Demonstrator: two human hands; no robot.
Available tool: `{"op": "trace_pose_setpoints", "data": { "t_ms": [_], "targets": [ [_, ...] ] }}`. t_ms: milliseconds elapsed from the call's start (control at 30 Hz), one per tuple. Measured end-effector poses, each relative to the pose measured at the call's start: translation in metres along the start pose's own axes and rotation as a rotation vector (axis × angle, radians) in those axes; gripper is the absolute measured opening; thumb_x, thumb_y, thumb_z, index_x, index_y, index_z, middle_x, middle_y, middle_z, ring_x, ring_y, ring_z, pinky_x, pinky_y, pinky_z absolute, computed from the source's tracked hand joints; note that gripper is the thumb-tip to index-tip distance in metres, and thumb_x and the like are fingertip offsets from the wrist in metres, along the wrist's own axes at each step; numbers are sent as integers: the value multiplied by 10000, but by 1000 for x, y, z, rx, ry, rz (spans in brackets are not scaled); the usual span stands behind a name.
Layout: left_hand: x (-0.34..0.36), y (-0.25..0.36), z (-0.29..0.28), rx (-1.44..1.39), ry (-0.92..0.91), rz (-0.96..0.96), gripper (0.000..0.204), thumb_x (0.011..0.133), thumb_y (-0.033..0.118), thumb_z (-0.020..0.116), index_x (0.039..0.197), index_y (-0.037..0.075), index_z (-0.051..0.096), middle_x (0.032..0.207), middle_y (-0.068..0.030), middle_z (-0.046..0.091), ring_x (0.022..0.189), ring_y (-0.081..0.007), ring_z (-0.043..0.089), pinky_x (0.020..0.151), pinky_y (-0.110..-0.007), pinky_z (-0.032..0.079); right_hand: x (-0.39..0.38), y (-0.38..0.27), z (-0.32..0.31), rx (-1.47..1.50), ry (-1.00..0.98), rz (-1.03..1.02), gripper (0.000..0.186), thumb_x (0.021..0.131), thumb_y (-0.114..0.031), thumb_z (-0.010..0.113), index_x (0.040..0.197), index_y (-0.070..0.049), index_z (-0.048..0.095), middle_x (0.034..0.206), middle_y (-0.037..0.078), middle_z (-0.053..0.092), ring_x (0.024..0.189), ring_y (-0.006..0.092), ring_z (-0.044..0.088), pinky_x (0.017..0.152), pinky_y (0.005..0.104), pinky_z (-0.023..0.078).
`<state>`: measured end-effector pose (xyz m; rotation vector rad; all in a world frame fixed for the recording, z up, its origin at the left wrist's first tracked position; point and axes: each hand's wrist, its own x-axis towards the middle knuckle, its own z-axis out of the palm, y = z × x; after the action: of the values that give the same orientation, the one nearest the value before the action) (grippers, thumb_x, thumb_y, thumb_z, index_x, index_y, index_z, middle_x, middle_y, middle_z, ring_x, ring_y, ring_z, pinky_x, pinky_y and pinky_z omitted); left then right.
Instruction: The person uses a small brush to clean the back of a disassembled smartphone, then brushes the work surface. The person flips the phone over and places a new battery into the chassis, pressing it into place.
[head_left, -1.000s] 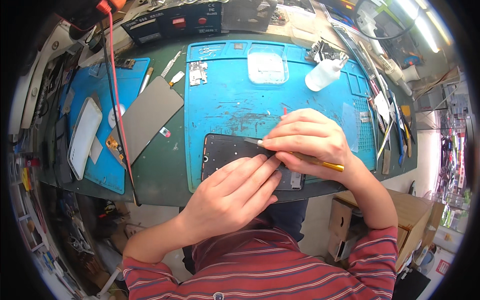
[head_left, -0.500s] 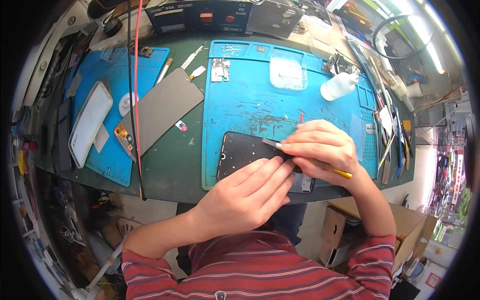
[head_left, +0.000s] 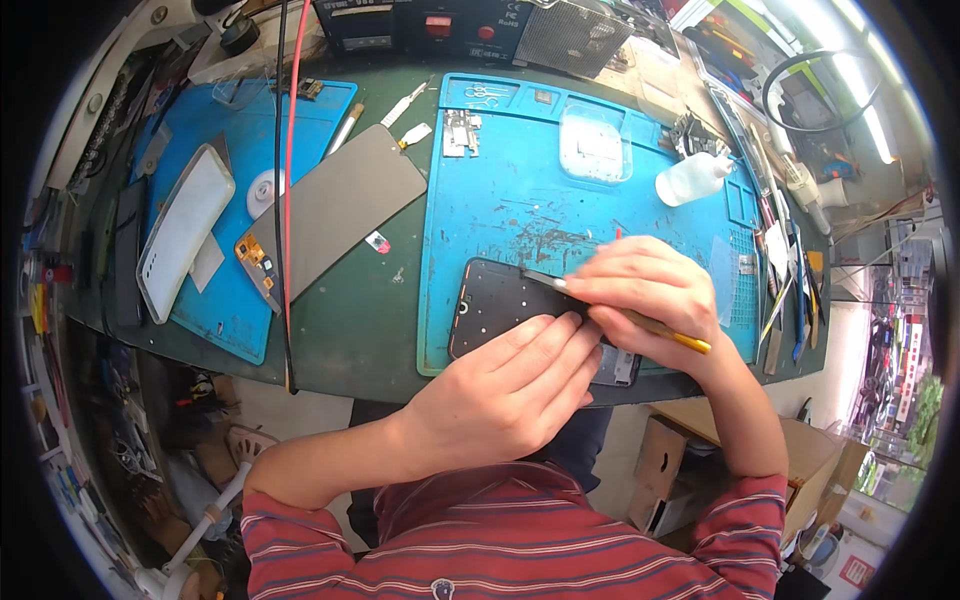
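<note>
A black phone frame (head_left: 486, 312) lies on the large blue mat near the table's front edge. My left hand (head_left: 515, 388) rests across its middle, fingers stretched close together over the top and thumb at the near side, steadying it. My right hand (head_left: 655, 297) grips a slim tool with a golden handle (head_left: 690, 342). The tool's flat grey blade (head_left: 541, 278) meets the frame's far edge, just beyond my left fingertips. Some of the frame is hidden under both hands; a greyish corner (head_left: 622, 366) shows at its right end.
On the blue mat (head_left: 500, 210) are a clear plastic box (head_left: 595, 145), a white bottle (head_left: 692, 180) and a small metal board (head_left: 461, 133). Left of it lie a grey screen panel (head_left: 350, 200) and a white phone case (head_left: 187, 235). Two cables (head_left: 290, 200) hang down there.
The whole view has shifted slightly, so the table things appear farther right. The blade has slid a little left along the frame's far edge and looks more tilted. Both grips stay the same.
</note>
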<state>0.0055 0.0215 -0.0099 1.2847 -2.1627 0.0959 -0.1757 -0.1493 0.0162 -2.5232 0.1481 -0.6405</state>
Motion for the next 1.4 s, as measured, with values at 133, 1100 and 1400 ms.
{"op": "trace_pose_setpoints", "data": {
  "t_ms": [133,1100,1400],
  "targets": [
    [0,-2,-3,-13,2,5,330,950,231,773,1193,9,799,1306,-128,770,1274,-265,725,1120,-402,565,23,1,14,21,17,-30,291,883,-57,834,1174,-62,823,1069,88,808,997,281,775,898,403,621],
    [-1,0,3,-16,40,-24,286,943,182,761,1173,22,817,1290,-126,779,1242,-270,738,1129,-405,559,-10,-1,-14,-38,-45,6,298,867,-39,832,1165,-43,820,1072,99,815,991,280,783,891,406,616],
    [-1,-3,-3,7,1,18,297,956,184,749,1188,8,805,1314,-132,771,1285,-271,719,1132,-407,558,26,1,10,33,-14,-30,282,887,-59,829,1168,-51,816,1067,110,807,975,292,781,879,399,616]
  ]
}}
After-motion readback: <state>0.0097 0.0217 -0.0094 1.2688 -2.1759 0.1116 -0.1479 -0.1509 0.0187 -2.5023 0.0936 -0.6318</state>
